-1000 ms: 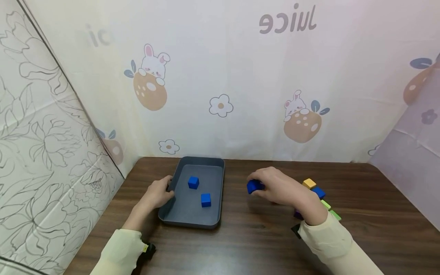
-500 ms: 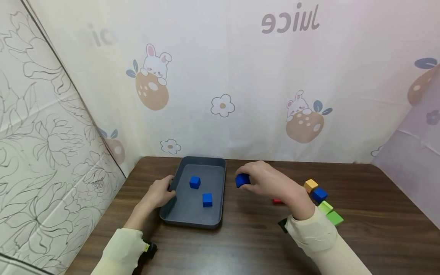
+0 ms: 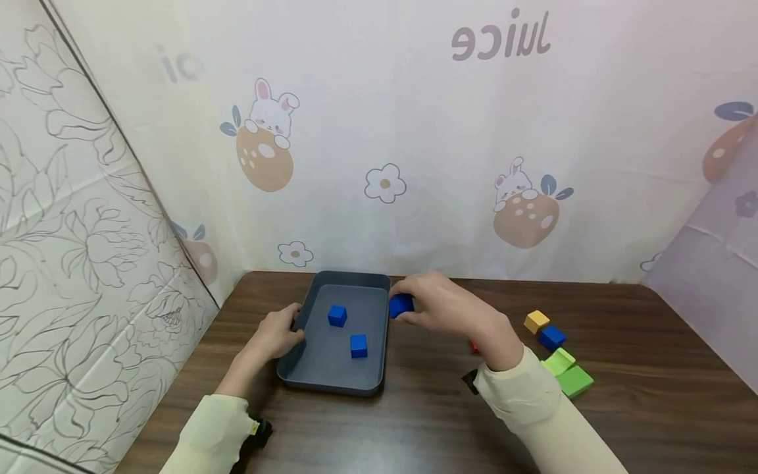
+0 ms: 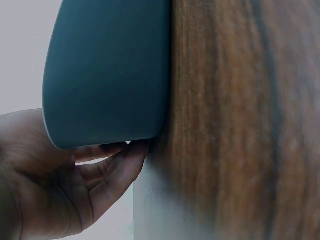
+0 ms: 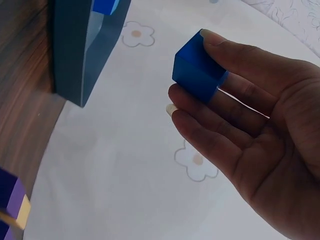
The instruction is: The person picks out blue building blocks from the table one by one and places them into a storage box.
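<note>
My right hand (image 3: 444,306) pinches a blue cube (image 3: 401,305) between thumb and fingertips, just over the right rim of a dark grey tray (image 3: 320,365). In the right wrist view the held cube (image 5: 197,67) hangs in the air, beside the tray wall (image 5: 70,55). Two more blue cubes lie in the tray, one farther back (image 3: 337,316) and one nearer (image 3: 358,345). My left hand (image 3: 275,337) grips the tray's left side; in the left wrist view its curled fingers (image 4: 117,180) lie against the outer wall, with the thumb hidden behind the tray.
On the right of the brown wooden table (image 3: 414,428) lie a yellow block (image 3: 536,321), a blue block (image 3: 552,338) and green blocks (image 3: 574,380). A red piece (image 3: 474,346) shows partly behind my right forearm. Purple blocks (image 5: 10,192) appear in the right wrist view.
My right hand has carried the blue cube leftward and slightly up, from the middle of the table to the tray's right rim. My left hand stays at the tray.
</note>
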The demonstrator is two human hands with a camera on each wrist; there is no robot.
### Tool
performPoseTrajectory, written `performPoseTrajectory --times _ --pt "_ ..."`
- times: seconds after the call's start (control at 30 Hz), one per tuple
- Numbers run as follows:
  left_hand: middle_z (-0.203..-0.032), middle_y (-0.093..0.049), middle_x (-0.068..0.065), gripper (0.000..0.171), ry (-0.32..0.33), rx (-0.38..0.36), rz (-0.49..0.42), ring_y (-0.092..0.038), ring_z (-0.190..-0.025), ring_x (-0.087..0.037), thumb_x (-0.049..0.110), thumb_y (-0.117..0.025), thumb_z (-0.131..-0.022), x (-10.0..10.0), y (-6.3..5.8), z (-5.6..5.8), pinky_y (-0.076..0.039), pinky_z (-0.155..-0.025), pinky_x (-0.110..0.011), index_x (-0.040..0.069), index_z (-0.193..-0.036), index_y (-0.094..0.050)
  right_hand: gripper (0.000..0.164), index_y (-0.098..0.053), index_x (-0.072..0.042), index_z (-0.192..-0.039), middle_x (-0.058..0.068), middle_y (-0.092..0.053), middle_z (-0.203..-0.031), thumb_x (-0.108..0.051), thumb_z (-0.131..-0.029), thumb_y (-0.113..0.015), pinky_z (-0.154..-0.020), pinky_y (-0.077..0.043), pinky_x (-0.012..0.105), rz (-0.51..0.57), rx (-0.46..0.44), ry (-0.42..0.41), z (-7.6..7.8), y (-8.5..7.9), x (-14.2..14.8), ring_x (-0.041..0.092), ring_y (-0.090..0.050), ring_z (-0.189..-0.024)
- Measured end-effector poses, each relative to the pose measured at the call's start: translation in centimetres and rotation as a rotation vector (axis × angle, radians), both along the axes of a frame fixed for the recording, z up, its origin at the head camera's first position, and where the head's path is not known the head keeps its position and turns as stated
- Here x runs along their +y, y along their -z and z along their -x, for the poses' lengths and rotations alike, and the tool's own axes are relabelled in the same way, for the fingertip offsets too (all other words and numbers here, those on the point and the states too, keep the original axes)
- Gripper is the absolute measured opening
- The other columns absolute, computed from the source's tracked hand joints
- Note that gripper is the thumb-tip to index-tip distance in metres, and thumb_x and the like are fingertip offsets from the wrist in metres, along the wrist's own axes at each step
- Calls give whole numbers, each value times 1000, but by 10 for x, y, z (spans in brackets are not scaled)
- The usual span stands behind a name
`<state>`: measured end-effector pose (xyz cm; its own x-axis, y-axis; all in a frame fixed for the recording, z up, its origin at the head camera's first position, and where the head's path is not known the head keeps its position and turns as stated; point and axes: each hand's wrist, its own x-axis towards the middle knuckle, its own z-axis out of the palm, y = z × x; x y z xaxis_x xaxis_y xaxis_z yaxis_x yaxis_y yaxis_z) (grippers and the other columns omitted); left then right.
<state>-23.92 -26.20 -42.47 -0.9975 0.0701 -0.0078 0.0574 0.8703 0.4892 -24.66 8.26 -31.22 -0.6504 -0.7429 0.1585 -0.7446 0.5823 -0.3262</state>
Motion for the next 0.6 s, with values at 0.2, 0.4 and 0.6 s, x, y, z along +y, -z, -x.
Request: performPoseTrajectory --times 0.2,0.4,0.6 --pt "-117 -70 -21 51 -9 1 2 -69 -94 -30 6 -69 -94 0 2 1 -59 -82 -49 -3 -143 -57 35 -74 -6 -125 2 -74 -115 -18 -93 -83 -83 -60 32 26 11 -23 -1 -4 -14 13 -68 -95" --pt "-116 -70 -21 51 -2 0 -11 -69 -92 -29 5 -69 -94 -1 3 1 -60 -79 -48 -4 -142 -57 34 -74 -7 -124 1 -74 -112 -18 -94 -83 -85 -60 31 55 5 -20 -2 -4 -26 13 -67 -94" --pt "-115 -71 -20 51 1 2 -8 -69 -92 -29 5 -69 -94 -2 2 1 -60 -79 -48 -4 -143 -57 34 -74 -7 -124 1 -75 -109 -18 -93 -83 -82 -60 29 80 26 -15 0 -6 -36 13 -66 -91"
